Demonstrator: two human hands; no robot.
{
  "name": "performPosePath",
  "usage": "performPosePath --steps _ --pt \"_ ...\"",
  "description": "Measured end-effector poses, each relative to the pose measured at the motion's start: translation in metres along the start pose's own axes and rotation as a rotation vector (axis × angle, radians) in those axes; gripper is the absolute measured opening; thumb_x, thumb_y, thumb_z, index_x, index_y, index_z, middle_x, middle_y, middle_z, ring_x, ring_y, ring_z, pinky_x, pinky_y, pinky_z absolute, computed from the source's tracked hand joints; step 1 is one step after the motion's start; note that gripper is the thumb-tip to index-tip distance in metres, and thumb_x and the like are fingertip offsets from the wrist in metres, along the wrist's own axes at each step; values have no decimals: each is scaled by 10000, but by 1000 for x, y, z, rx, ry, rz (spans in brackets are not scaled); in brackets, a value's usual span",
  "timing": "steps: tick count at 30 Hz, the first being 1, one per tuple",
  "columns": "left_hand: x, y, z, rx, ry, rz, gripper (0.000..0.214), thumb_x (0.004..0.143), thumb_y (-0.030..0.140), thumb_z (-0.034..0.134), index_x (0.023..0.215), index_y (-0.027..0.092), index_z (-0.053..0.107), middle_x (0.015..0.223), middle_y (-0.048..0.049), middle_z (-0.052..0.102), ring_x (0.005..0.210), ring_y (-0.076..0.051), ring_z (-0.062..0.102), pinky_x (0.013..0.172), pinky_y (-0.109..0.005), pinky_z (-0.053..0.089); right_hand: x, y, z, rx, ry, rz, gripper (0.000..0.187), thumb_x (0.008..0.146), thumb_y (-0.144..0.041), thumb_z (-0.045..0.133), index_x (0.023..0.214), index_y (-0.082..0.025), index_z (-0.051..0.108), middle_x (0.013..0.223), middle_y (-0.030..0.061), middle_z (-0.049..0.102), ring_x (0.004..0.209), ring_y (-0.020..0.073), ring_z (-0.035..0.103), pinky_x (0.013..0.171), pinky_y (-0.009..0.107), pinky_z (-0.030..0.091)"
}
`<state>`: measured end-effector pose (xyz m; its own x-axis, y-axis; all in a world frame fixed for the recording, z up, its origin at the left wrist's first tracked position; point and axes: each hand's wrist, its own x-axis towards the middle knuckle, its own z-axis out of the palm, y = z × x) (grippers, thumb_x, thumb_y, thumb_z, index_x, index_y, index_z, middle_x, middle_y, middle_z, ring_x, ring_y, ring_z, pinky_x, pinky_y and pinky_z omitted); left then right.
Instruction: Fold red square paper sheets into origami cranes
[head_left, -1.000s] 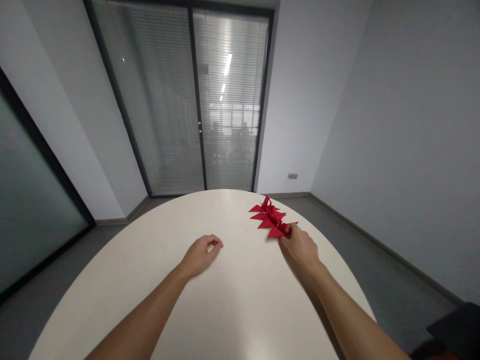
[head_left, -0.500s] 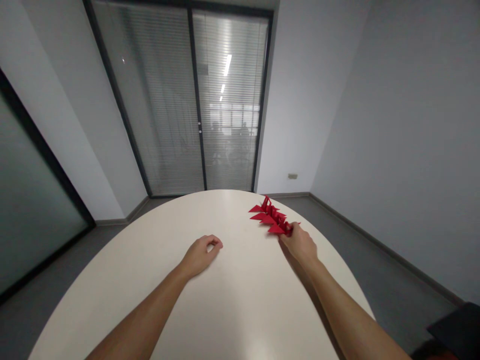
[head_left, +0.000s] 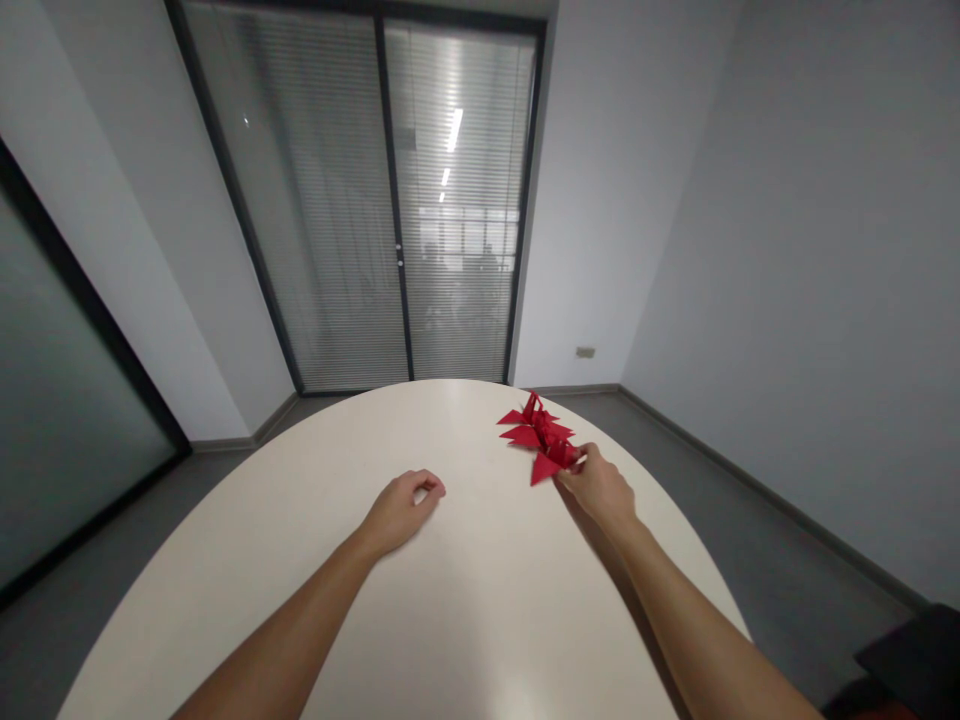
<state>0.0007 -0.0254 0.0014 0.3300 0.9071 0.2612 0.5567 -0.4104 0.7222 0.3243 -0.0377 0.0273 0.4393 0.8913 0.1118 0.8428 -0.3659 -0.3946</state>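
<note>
Red folded-paper cranes (head_left: 537, 420) lie bunched in a slanting row on the far right of the table, their pointed wings sticking out. The nearest paper crane (head_left: 551, 462) is pinched between the thumb and fingers of my right hand (head_left: 600, 492), its wing tipped toward me. Part of that crane is hidden by my fingertips. My left hand (head_left: 405, 512) rests on the tabletop left of the cranes, fingers curled in to meet the thumb in a loop, with nothing visible in it.
A round white table (head_left: 442, 620) spans the lower view, its far edge just beyond the cranes. Behind it stands a glass partition (head_left: 461, 200) with blinds. A dark object (head_left: 915, 660) sits at the lower right, off the table.
The nearest crane has turned in my right hand, its wing swinging down and toward me, and sits slightly apart from the row. My left hand has stayed put.
</note>
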Motion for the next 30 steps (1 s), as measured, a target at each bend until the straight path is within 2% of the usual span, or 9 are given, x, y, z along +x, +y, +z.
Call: performPosePath --steps 9,15,22,26,30 --pt "0 2 -1 -10 8 18 253 902 388 535 866 212 712 911 -58 744 891 -226 657 823 -324 474 -2 -2 0 -22 -44 -33 475 808 -472 623 1185 -207 507 984 106 716 895 285 694 623 302 423" --pt "0 2 -1 -5 6 20 254 901 387 535 864 207 710 913 -59 740 895 -227 654 837 -331 468 -3 -2 -1 -50 -40 -47 305 814 -465 589 1010 -231 610 976 95 721 916 278 686 632 295 414" --pt "0 3 -1 -8 -2 10 262 906 397 531 866 204 705 916 -59 738 904 -228 655 849 -333 465 -4 -5 -1 -64 -23 -58 273 808 -489 591 879 -230 637 901 75 714 853 259 677 618 284 404" --pt "0 3 -1 -5 0 7 261 906 397 532 868 206 706 918 -60 738 901 -229 651 835 -330 464 -4 -8 0 -89 -23 -75 244 810 -466 587 863 -234 640 894 72 711 848 253 677 624 288 412" --pt "0 3 0 -13 5 3 251 905 387 536 861 208 707 915 -55 737 897 -226 652 834 -329 463 -5 -10 0 -108 -31 -77 294 815 -466 581 959 -213 626 949 106 711 885 275 677 649 303 433"
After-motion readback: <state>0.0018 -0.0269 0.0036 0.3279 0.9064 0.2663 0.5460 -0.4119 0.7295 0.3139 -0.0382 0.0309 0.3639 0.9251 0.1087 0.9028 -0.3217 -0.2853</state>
